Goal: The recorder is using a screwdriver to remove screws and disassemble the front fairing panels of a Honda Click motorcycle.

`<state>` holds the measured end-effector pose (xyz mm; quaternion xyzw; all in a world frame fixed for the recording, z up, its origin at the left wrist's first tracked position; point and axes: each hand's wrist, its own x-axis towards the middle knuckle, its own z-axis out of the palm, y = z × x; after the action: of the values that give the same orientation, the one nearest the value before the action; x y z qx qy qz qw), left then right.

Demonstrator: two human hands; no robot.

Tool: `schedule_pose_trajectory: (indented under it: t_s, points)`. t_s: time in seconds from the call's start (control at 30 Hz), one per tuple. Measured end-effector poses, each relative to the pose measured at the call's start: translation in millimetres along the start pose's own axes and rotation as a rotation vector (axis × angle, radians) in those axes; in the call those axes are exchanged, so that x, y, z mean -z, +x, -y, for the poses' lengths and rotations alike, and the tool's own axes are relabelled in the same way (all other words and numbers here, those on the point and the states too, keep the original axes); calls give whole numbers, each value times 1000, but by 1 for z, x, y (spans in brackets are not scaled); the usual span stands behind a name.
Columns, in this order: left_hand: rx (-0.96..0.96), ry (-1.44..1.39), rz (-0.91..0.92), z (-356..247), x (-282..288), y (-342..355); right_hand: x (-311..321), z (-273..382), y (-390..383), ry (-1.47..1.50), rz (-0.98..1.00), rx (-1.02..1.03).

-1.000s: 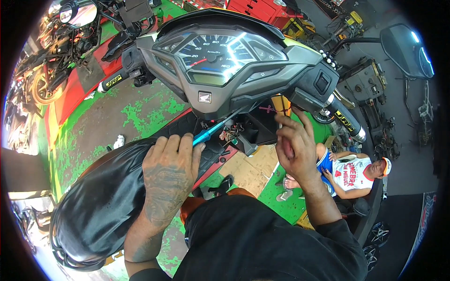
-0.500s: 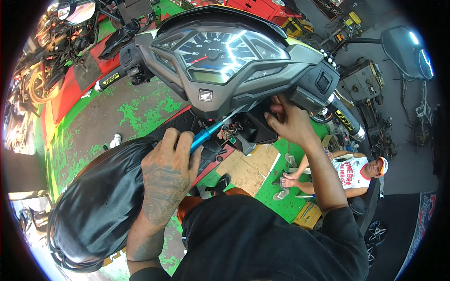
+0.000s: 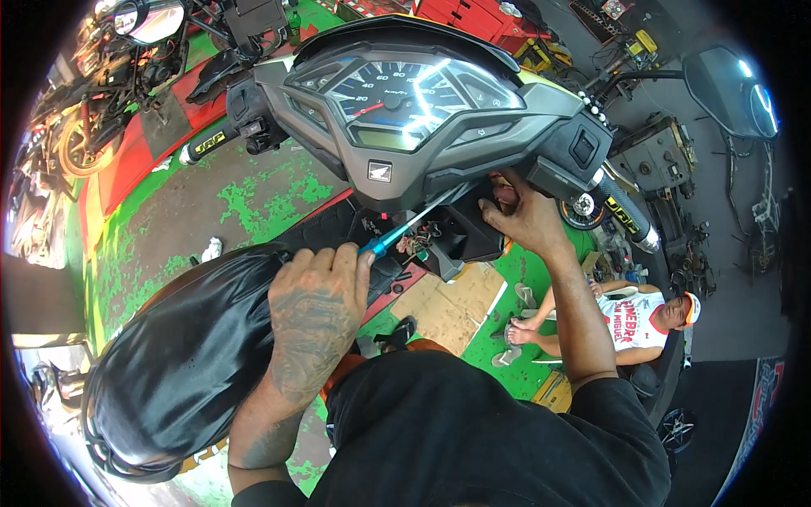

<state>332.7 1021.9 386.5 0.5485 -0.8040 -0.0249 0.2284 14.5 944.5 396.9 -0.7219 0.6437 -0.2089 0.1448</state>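
Note:
My left hand point(image 3: 314, 300) is closed around the blue handle of a screwdriver point(image 3: 387, 240). Its metal shaft slants up and right beneath the grey handlebar cover point(image 3: 405, 188) of a scooter, where the tip is hidden. On the other side, my right hand point(image 3: 537, 226) reaches up under the right part of that cover. The thumb stands apart, pointing left, while the other fingers are curled upward with their ends partly hidden. Whether they grip anything cannot be made out. Below the cover, an opened dark compartment shows exposed wiring and connectors point(image 3: 416, 243).
Above the cover sits the gauge panel point(image 3: 397, 106), with grips point(image 3: 207, 145) and mirrors point(image 3: 731, 93) at both sides. The black seat point(image 3: 182, 363) lies lower left. Cardboard point(image 3: 448, 304) covers some green floor. A seated person point(image 3: 634, 321) is at right, near machine parts.
My left hand has shifted slightly right and turned over the handle. More of the screwdriver's shaft shows below the cover. My right hand stays in nearly the same place.

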Motion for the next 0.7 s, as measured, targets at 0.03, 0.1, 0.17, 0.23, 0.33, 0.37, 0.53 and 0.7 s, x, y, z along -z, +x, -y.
schedule_pose_trajectory:
  t_s: [0.03,0.1,0.17,0.23,0.33,0.37,0.53,0.7]
  points:
    - [93,-95,78,-5,0,1,-1,0,0,12,-15,17]
    - [186,-307,110,-10,5,3,-1,1,0,25,-27,34]
    - [153,-260,119,-9,6,4,0,3,0,-17,-36,23]
    - [120,-213,127,-7,9,6,0,1,0,-19,-36,33]
    - [-14,23,-10,-7,12,10,1,3,0,-18,-31,32]
    - [54,-7,65,-9,11,10,1,4,0,-14,-24,21]
    - [148,-142,192,-18,21,15,-1,0,0,-41,-57,75]
    - [35,62,57,-10,8,13,1,4,0,-20,-32,24]
